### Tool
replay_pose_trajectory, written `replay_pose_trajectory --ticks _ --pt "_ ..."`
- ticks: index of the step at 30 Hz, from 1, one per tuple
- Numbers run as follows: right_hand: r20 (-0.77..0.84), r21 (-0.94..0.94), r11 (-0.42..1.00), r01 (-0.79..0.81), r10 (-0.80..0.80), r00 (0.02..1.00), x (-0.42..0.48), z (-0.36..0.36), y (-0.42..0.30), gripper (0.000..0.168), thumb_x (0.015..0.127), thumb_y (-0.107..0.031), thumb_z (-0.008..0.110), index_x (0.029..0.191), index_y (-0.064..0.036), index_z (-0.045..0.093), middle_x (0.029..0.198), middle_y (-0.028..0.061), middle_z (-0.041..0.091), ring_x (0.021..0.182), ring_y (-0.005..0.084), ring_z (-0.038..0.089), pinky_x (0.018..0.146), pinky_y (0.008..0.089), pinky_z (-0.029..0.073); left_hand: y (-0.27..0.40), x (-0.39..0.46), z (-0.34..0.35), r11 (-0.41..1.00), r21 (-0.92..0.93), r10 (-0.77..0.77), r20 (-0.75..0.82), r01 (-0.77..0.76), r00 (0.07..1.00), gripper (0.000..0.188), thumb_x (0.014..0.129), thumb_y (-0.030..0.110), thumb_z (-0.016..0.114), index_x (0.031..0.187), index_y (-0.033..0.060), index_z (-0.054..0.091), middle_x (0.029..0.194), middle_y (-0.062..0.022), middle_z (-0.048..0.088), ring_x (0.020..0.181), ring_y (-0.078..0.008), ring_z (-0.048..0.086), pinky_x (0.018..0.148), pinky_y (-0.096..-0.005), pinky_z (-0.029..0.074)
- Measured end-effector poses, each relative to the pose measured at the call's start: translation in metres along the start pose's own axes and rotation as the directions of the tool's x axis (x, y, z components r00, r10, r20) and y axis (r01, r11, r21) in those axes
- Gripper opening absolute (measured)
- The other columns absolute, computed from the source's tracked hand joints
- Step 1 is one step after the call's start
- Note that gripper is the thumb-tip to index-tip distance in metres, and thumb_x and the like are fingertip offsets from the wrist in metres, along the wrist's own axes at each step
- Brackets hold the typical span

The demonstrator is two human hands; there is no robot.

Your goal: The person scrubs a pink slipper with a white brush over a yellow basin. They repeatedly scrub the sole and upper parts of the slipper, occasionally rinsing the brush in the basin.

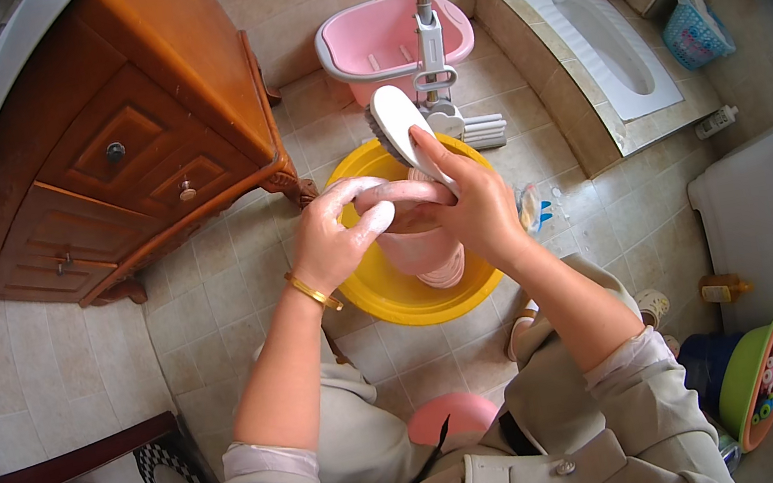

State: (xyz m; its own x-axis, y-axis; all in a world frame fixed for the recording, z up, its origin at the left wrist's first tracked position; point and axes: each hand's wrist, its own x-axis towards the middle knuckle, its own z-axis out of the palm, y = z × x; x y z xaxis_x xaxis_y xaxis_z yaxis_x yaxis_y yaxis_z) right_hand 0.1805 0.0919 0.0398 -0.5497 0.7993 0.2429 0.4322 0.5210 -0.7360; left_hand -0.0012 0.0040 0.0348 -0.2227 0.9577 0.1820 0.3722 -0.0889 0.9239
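Note:
My left hand, with white suds on its fingers and a gold bangle at the wrist, grips the rim of a pink item, apparently a shoe. My right hand holds a white-backed scrub brush with grey bristles, pointing up and away from me. Its fingers also seem to touch the far side of the pink item. Both hands are over a yellow plastic basin on the tiled floor. Ribbed pink pieces, perhaps soles, show above and below the pink item; how they join is unclear.
Beyond the basin are a flat squeeze mop and a pink tub. A wooden cabinet stands left; a raised squat toilet is at the upper right. Lower right are an amber bottle and stacked basins.

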Motion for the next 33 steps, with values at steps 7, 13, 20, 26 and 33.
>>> replay_pose_trajectory --ticks 7,13,20,26,33 --pt "0.083 -0.158 0.987 0.027 -0.014 0.996 -0.004 0.003 -0.001 0.076 0.075 -0.013 0.072 0.141 -0.037 0.043 0.09 0.0095 0.062 0.082 0.0338 0.063 0.07 0.0426 0.05 -0.007 -0.003 0.0 0.912 -0.276 -0.247 0.218 0.302 0.944 0.028 0.088 0.02 0.064 0.104 -0.0024 0.066 0.093 -0.0032 0.064 0.08 -0.0092 0.059 0.068 -0.0232 0.05" --pt "0.099 -0.155 0.986 0.061 -0.046 0.994 -0.008 0.011 0.002 0.083 0.072 -0.01 0.072 0.144 -0.037 0.039 0.092 0.0116 0.064 0.082 0.0347 0.064 0.069 0.0441 0.051 0.024 0.001 0.005 0.823 -0.356 -0.325 0.344 0.443 0.881 0.028 0.09 0.016 0.055 0.105 -0.004 0.068 0.096 -0.006 0.069 0.085 -0.0105 0.062 0.074 -0.0247 0.051" --pt "0.114 -0.022 0.998 -0.057 0.06 0.992 -0.003 0.001 -0.002 0.087 0.07 -0.013 0.077 0.145 -0.035 0.038 0.099 0.0152 0.067 0.091 0.0354 0.065 0.078 0.042 0.051 0.015 -0.002 0.003 0.746 -0.474 -0.344 0.326 0.468 0.88 0.032 0.091 0.015 0.052 0.113 -0.0036 0.066 0.102 -0.0104 0.069 0.092 -0.017 0.067 0.076 -0.0292 0.055" --pt "0.141 -0.028 0.998 -0.055 0.059 0.988 -0.005 0.003 -0.004 0.086 0.07 -0.016 0.078 0.144 -0.034 0.039 0.101 0.0155 0.067 0.092 0.035 0.065 0.081 0.0422 0.05 0.026 0.0 0.003 0.734 -0.376 -0.461 0.336 0.565 0.822 0.034 0.09 0.013 0.053 0.115 -0.0087 0.062 0.108 -0.0147 0.067 0.096 -0.0209 0.067 0.081 -0.0327 0.057" --pt "0.12 0.002 0.999 -0.046 0.046 0.992 -0.004 0.0 -0.006 0.086 0.07 -0.015 0.079 0.144 -0.034 0.039 0.101 0.0154 0.067 0.093 0.0344 0.065 0.08 0.0415 0.05 0.014 -0.001 -0.004 0.726 -0.449 -0.369 0.385 0.521 0.846 0.04 0.086 0.02 0.06 0.115 -0.0088 0.062 0.11 -0.015 0.067 0.097 -0.0208 0.067 0.083 -0.0336 0.056"
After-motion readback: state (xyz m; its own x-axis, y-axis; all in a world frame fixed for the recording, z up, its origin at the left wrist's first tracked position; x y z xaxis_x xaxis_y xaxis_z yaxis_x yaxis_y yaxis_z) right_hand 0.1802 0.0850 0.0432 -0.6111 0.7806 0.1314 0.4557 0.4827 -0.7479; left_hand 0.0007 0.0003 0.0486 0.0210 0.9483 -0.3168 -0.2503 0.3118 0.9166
